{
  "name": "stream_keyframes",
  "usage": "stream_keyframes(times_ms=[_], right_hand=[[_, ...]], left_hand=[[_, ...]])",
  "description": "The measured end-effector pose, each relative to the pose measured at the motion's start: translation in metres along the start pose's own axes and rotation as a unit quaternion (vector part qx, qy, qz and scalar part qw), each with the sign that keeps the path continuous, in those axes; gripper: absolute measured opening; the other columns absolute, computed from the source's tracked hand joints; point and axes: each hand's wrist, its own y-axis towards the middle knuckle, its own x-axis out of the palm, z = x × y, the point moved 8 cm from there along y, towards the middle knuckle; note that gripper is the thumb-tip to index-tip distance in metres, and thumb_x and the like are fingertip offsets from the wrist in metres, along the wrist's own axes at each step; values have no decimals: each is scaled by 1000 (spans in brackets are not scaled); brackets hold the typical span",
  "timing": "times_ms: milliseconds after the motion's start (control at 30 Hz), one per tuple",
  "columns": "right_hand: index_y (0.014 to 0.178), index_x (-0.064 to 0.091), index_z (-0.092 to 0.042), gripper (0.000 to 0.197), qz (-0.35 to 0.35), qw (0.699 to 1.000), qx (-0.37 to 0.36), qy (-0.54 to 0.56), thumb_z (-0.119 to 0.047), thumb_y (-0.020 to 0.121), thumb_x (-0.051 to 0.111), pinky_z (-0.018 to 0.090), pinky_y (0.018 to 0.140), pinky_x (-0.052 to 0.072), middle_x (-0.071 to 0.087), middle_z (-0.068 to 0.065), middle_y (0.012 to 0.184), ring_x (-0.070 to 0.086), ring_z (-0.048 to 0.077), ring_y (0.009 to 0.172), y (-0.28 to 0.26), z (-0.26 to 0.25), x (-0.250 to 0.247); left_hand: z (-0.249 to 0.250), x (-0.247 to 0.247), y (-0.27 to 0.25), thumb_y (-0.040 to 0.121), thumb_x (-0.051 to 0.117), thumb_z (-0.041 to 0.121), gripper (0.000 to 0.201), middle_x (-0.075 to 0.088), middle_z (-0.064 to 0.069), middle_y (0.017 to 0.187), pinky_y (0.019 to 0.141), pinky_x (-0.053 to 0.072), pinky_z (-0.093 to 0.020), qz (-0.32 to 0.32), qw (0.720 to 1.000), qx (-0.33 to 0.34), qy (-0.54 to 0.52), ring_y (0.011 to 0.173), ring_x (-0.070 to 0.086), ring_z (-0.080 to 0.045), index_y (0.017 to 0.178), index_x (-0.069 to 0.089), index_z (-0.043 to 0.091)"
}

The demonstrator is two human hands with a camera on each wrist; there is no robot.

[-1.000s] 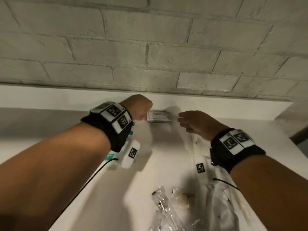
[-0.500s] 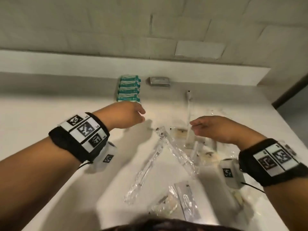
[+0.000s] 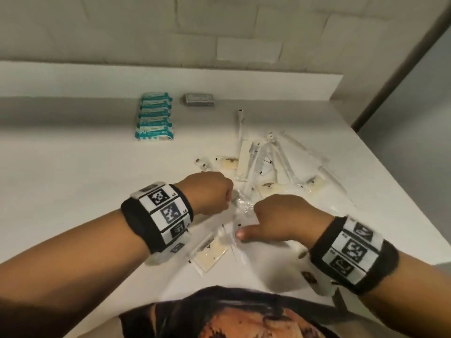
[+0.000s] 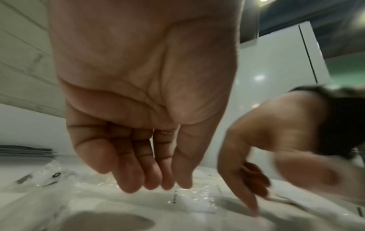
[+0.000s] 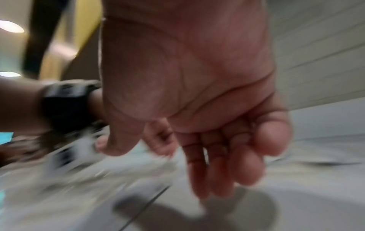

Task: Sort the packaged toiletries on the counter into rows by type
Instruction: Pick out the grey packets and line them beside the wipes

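My left hand [image 3: 214,193] and right hand [image 3: 273,215] hover side by side low over the white counter [image 3: 73,181], near its front edge. Between them lies a crinkled clear wrapper [image 3: 241,206]. In the left wrist view the left hand [image 4: 156,184] hangs with straight fingers just above that clear wrapper [image 4: 193,198] and holds nothing. There the right hand [image 4: 247,179] touches the counter with one fingertip. The right wrist view is blurred; the right hand [image 5: 217,179] hangs relaxed and empty. A soap packet [image 3: 211,254] lies below the left wrist.
A row of teal packets [image 3: 155,115] lies at the back, with a grey box [image 3: 198,100] to its right. A loose pile of clear-wrapped toothbrushes and soap packets [image 3: 268,162] covers the right half. The counter's right edge [image 3: 402,181] drops off.
Both hands have come back from the wall toward the counter's front edge and dropped low over the clear wrappers. The head view has tilted downward.
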Motion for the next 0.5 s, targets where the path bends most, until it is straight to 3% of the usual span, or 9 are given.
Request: stream_keyframes(times_ms=[100, 167, 267, 367, 467, 500], right_hand=[[102, 61, -17, 72, 18, 999, -21, -32, -81, 70, 52, 34, 70, 47, 65, -2, 92, 62, 21, 84, 5, -28, 12], [117, 55, -13, 61, 39, 999, -27, -10, -58, 78, 66, 34, 74, 44, 61, 3, 109, 61, 25, 99, 11, -32, 6], [124, 48, -11, 50, 56, 997, -51, 17, -28, 83, 71, 32, 73, 40, 56, 8, 118, 57, 27, 107, 18, -25, -2], [124, 46, -9, 42, 40, 995, -76, 43, -18, 87, 64, 31, 73, 39, 58, 10, 119, 57, 29, 107, 18, -9, 2], [120, 54, -11, 29, 74, 992, -78, 65, -23, 93, 52, 31, 78, 44, 58, 7, 120, 56, 26, 107, 11, 23, -7], [113, 56, -15, 23, 82, 991, -67, 88, -25, 93, 52, 27, 74, 43, 58, 5, 115, 57, 24, 102, 9, 43, -11]], left_hand=[[-7, -7, 11, 88, 52, 26, 11, 56, 2, 106, 76, 46, -31, 34, 999, -29, -1, 94, 55, -18, 97, 59, 25], [-10, -19, 20, 88, 52, 26, 14, 57, -1, 104, 79, 48, -33, 77, 996, -40, -18, 93, 57, -21, 97, 62, 21], [-10, -38, 40, 90, 45, 22, 21, 57, -6, 99, 78, 48, -34, 133, 989, -54, -25, 90, 58, -26, 96, 64, 16], [8, -42, 64, 89, 44, 20, 25, 61, -4, 102, 81, 48, -34, 113, 993, -17, -27, 95, 59, -24, 98, 67, 18], [38, -33, 86, 92, 47, 21, 30, 62, -1, 115, 85, 43, -28, 58, 997, 40, -22, 106, 58, -21, 114, 67, 21], [45, -27, 93, 93, 46, 23, 31, 60, 0, 118, 87, 43, -29, 38, 998, 48, -5, 108, 57, -22, 117, 65, 24]])
